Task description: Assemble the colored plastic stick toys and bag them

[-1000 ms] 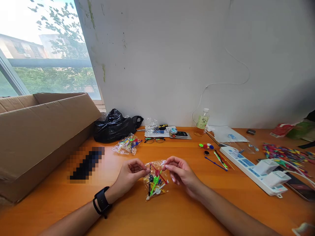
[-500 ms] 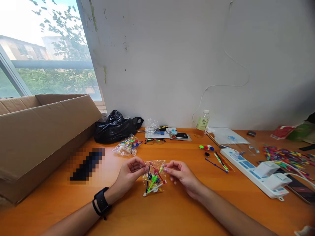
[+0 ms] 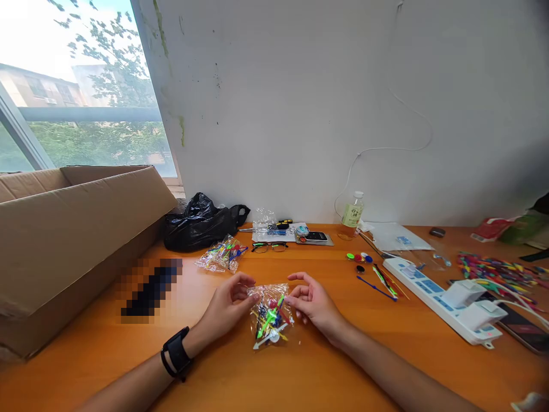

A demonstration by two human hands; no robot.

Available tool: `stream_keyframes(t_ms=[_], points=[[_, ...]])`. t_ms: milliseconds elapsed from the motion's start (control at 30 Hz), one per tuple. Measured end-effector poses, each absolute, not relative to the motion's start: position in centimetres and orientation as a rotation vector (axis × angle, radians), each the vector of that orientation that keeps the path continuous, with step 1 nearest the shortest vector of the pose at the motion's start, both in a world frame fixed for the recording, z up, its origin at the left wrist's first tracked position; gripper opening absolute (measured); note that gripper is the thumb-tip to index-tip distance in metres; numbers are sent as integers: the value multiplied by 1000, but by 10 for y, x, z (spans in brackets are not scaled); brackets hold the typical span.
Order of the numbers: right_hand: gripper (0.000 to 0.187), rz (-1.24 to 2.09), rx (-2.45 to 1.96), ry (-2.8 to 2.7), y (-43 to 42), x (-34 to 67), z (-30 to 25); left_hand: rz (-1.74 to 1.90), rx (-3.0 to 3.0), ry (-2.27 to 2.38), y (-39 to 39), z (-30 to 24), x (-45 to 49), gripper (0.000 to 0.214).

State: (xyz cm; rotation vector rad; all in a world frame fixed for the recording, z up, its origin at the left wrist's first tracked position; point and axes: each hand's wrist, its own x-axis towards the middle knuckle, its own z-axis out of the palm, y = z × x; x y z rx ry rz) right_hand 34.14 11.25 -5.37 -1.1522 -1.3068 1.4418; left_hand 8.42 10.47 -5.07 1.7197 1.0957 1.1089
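Note:
A small clear plastic bag (image 3: 270, 315) filled with colourful plastic sticks and round pieces sits on the orange table (image 3: 300, 377) between my hands. My left hand (image 3: 229, 306), with a black watch on its wrist, pinches the bag's left top corner with curled fingers. My right hand (image 3: 313, 303) pinches the bag's right top corner. A second filled clear bag (image 3: 221, 254) lies further back to the left, apart from both hands.
A large open cardboard box (image 3: 72, 229) stands at the left, a black plastic bag (image 3: 199, 223) behind it. Glasses (image 3: 269, 246), a bottle (image 3: 352, 214), loose coloured pieces (image 3: 373, 272), a white power strip (image 3: 441, 297) and a pile of coloured sticks (image 3: 497, 269) lie at the back and right.
The bag has come down a little toward the table and sits more bunched. Both hands stayed on its top corners, fingers now curled closer around it.

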Motion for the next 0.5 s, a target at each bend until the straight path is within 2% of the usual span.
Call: stream_keyframes(t_ms=[67, 133, 233, 333, 500], points=[[56, 1393, -1197, -1335, 116, 342, -65, 1118, 1927, 1162, 101, -50, 84, 33], [50, 1275, -1219, -1445, 119, 344, -73, 1020, 2121, 1120, 94, -45, 84, 42], [38, 947, -1215, -1682, 119, 347, -71, 751, 2353, 879, 84, -37, 85, 61], [25, 651, -1164, -1896, 112, 350, -55, 617, 2441, 776, 81, -34, 86, 72], [32, 600, -978, -2338, 95, 352, -38, 555, 2449, 771, 85, -35, 84, 73]])
